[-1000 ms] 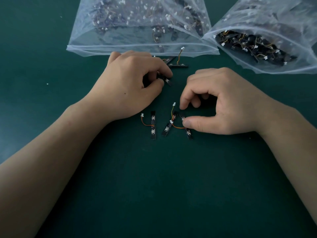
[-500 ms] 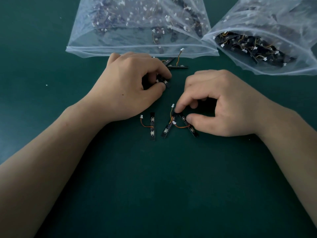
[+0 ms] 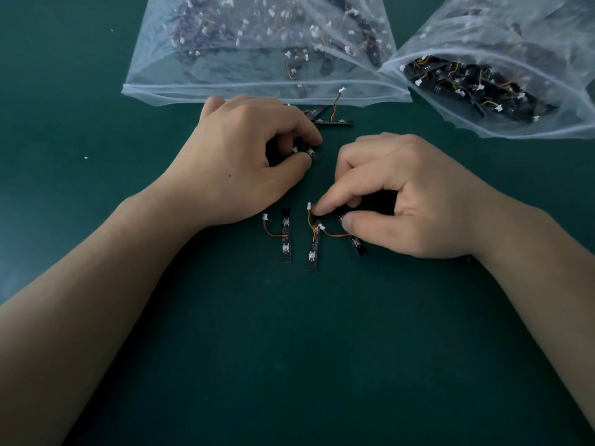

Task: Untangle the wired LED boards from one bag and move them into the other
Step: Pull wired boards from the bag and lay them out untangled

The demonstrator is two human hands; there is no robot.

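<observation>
At centre frame, on the desk (image 3: pixel 289 349), my right hand (image 3: pixel 402 201) pinches two tangled LED boards (image 3: pixel 314 249) between forefinger and thumb. Just above, my left hand (image 3: pixel 244 156) grips another board (image 3: pixel 309 152). I'd best pin one strip and ease the other sideways, never yanking its wire. The wide bag (image 3: pixel 257 91) and the fuller bag (image 3: pixel 531 130) lie along the top edge. My fingers hide where the wires cross.

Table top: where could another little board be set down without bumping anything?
Bare green table lies between the left forearm and right forearm, below the loose boards, and left of the left bag. It is crowded among the left hand, right hand and right bag.
</observation>
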